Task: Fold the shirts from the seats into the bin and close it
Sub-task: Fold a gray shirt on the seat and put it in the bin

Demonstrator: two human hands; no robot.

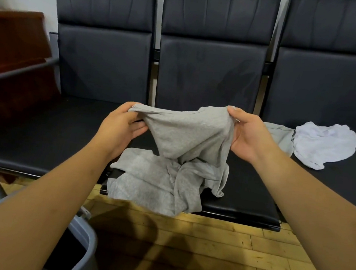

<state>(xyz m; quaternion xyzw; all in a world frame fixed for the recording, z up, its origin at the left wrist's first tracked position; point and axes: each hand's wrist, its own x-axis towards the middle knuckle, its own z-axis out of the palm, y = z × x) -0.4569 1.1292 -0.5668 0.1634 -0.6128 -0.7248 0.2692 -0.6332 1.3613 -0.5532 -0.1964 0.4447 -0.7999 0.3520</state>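
Observation:
A crumpled grey shirt [177, 148] hangs between my two hands over the middle black seat [244, 188], its lower part heaped on the seat's front edge. My left hand [120, 127] pinches the shirt's upper left edge. My right hand [248, 135] pinches the upper right edge. A white shirt [323, 145] lies bunched on the right seat, with another grey garment [281, 136] partly under it. The grey bin [83, 240] stands open on the floor at lower left, half hidden by my left forearm.
Three black padded seats with backrests [209, 71] form a row. A metal armrest [16, 70] and a dark wooden cabinet [10, 47] stand at the left. Wooden floor [215, 247] lies in front of the seats.

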